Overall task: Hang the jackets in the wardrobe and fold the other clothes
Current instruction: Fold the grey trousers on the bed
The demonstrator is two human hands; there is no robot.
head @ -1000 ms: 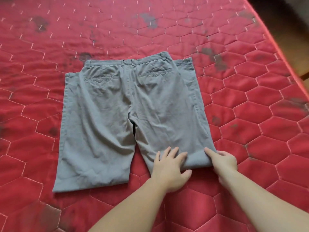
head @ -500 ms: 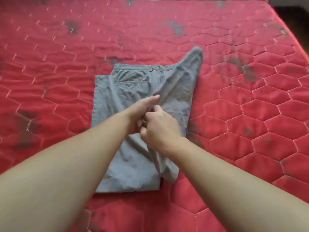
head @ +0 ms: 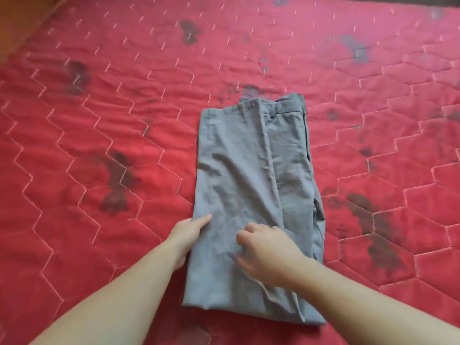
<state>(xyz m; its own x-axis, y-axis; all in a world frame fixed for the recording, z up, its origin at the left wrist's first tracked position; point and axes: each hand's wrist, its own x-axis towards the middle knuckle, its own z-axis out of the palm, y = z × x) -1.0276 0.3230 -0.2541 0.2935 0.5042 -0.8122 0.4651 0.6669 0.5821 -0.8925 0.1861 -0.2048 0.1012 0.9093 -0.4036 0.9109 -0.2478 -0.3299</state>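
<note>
The fingers of the left hand point(head: 187, 235) lie straight and close together, flat against the near left edge of the grey cotton trousers point(head: 251, 195); the fingertips rest on the cloth while the palm sits on the bedcover just beside it. The right hand point(head: 266, 252) lies on top of the trousers, a little to the right of the left hand, with its fingers curled loosely and slightly apart. Motion blur makes it impossible to tell whether they pinch any fabric or only press on it. Both bare forearms reach in from the near edge, the left from the near left, the right from the near right.

The trousers are folded lengthwise into a long narrow stack, one half laid over the other, with a crease running from the waistband at the far end to the near end. The waistband points away from the person. The stack lies on a red quilted bedcover with hexagon stitching point(head: 99, 145), somewhat right of centre, and dark blotches mark the cover around it.
</note>
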